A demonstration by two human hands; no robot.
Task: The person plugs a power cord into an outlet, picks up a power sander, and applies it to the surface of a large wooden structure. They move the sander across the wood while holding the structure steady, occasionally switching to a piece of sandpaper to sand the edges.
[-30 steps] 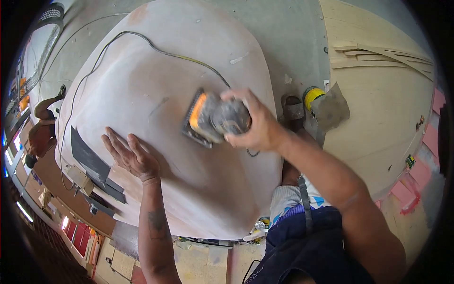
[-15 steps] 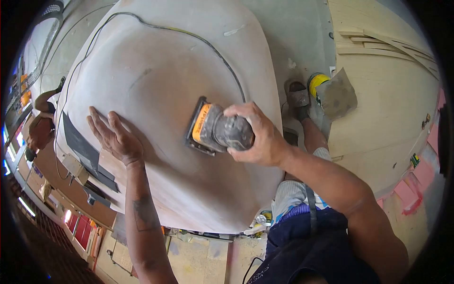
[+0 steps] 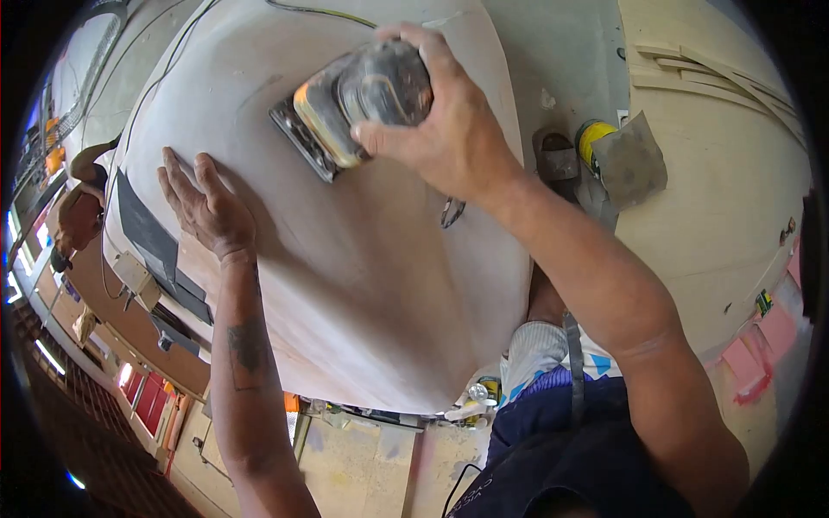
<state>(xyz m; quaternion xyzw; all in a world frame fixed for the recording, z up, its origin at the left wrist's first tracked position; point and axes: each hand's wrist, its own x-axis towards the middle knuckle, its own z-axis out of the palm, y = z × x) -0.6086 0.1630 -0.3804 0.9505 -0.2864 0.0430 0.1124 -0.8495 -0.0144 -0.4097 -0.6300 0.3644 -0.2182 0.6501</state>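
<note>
A large pale, smoothly curved shell (image 3: 389, 302) fills the middle of the view. My right hand (image 3: 449, 121) is wrapped round a black and orange power sander (image 3: 371, 91), over the upper part of the shell. The sander's flat pad faces left and down; whether it touches the surface cannot be made out. On the shell's left side my left hand (image 3: 207, 207) lies flat with its fingers spread and holds nothing. Dark sheets (image 3: 147, 233) are at the shell's left edge, below that hand.
A cable (image 3: 324, 12) runs over the shell's top. Another person (image 3: 79, 211) is at the far left. To the right are a yellow tin (image 3: 592, 138), a grey sheet (image 3: 635, 164) and thin wooden strips (image 3: 699, 73) on a pale board (image 3: 691, 250).
My right hand has carried the sander up and slightly left across the shell, and the sander is tilted differently. My left hand stays on the surface. The view has shifted slightly.
</note>
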